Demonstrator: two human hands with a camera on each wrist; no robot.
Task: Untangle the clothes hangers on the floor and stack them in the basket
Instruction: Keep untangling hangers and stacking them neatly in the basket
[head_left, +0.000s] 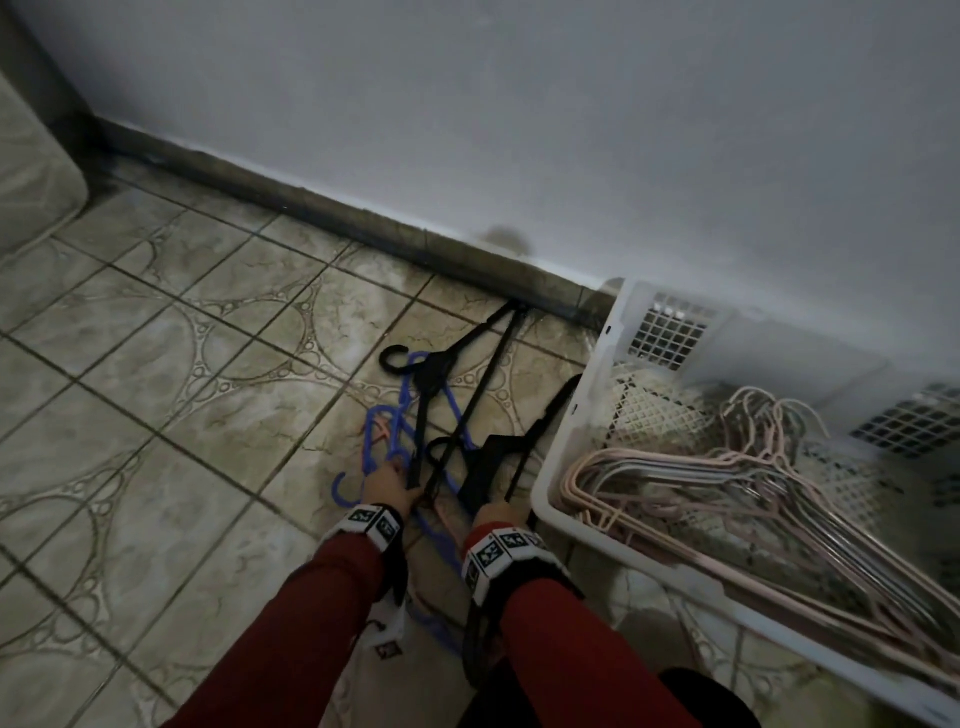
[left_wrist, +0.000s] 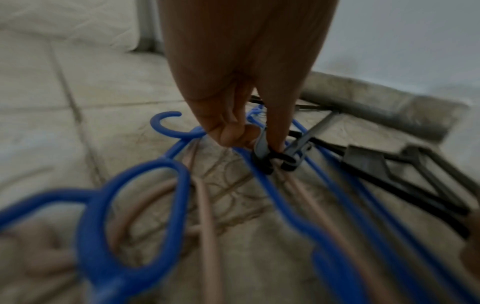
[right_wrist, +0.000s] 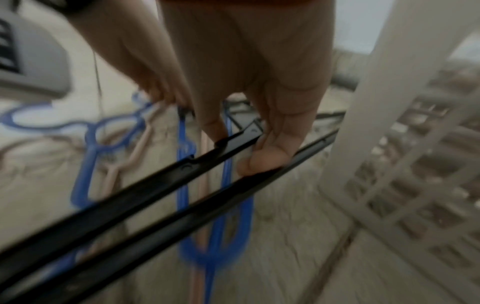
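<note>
Clothes hangers, a knot of black, blue and pale pink plastic ones (head_left: 441, 431), lie on the patterned tile floor (head_left: 156, 364) just beside the white plastic lattice basket (head_left: 566, 452), and both hands are in the knot. The left hand (left_wrist: 233, 115) pinches a black hook where it loops through blue bars, fingertips curled tight around it. The right hand (right_wrist: 262, 127) curls its fingers (right_wrist: 265, 156) round the bar of a black plastic hanger (right_wrist: 155, 179), thumb on its upper arm. The step in hand looks like separation: freeing one black hanger from the blue ones. Next, I judge, the hook must be slid clear of the bars, not yanked, then the hanger carried right and laid on the pink hangers (head_left: 701, 473) already stacked in the basket.
</note>
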